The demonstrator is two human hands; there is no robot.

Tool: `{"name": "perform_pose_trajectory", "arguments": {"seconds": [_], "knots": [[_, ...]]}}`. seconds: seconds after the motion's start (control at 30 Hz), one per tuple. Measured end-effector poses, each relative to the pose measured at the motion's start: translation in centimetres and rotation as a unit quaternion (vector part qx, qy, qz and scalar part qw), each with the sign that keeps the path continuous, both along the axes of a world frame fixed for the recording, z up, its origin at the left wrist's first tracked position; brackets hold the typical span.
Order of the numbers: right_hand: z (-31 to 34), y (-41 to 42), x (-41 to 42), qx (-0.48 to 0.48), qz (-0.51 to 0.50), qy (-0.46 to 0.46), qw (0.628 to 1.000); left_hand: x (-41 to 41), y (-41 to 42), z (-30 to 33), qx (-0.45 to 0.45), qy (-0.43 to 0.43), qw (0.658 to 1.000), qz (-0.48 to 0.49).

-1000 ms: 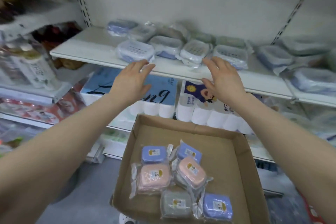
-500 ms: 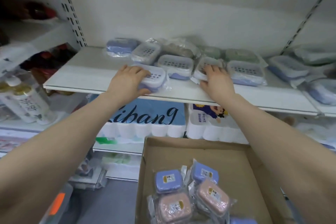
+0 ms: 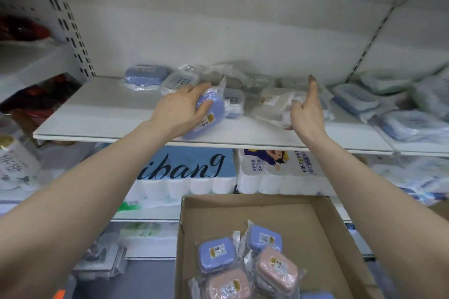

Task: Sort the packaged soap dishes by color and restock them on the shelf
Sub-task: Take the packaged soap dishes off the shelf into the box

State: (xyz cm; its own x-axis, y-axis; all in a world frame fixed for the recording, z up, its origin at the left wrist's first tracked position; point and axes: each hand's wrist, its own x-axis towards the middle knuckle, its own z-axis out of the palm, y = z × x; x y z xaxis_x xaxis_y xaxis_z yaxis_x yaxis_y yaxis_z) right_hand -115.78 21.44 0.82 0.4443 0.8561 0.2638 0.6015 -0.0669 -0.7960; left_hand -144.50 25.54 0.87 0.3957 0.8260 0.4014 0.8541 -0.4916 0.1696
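Shelf board (image 3: 102,114), as I logged it: packaged soap dishes (image 3: 145,76) lay in a row along the back, from left of centre across to the far right. My left hand (image 3: 181,110) held one tilted dish (image 3: 209,114) at the front edge, left of centre; my right hand (image 3: 305,114) held a second wrapped dish (image 3: 272,104) just to its right. Below the shelf stood tissue-roll packs (image 3: 279,172) side by side. In front of them, nearest me, sat a cardboard box (image 3: 303,221) with more dishes (image 3: 217,253) inside.
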Motion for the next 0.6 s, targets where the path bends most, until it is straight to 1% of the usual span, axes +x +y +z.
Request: {"name": "perform_pose_trajectory", "arguments": {"seconds": [0.07,0.17,0.23,0.3,0.37,0.4,0.47,0.5,0.6], "knots": [[-0.1,-0.4,0.7,-0.035,-0.019,-0.042,0.998,0.2,0.5,-0.3,-0.004,-0.006,1.000,0.004],[-0.5,-0.5,1.5,-0.061,-0.024,-0.116,0.991,0.5,1.4,-0.7,0.042,-0.006,0.999,0.017],[-1.0,-0.3,1.3,-0.082,-0.022,-0.171,0.982,0.9,1.6,-1.0,0.070,0.008,0.997,0.026],[-1.7,0.2,1.1,-0.106,-0.033,-0.259,0.960,1.3,1.4,-1.5,0.099,0.039,0.994,0.033],[-2.6,0.7,1.1,-0.113,-0.047,-0.367,0.922,1.5,1.0,-2.0,0.119,0.073,0.989,0.052],[-2.9,0.9,1.2,-0.113,-0.052,-0.404,0.906,1.5,0.8,-2.3,0.121,0.090,0.987,0.059],[-3.4,1.2,1.6,-0.106,-0.048,-0.446,0.887,1.4,0.4,-2.3,0.106,0.120,0.985,0.069],[-3.6,1.4,1.6,-0.098,-0.041,-0.456,0.884,1.4,0.2,-2.1,0.099,0.131,0.984,0.073],[-3.6,1.3,1.9,-0.064,-0.005,-0.452,0.890,1.9,-0.8,-2.0,0.079,0.158,0.979,0.103]]}}
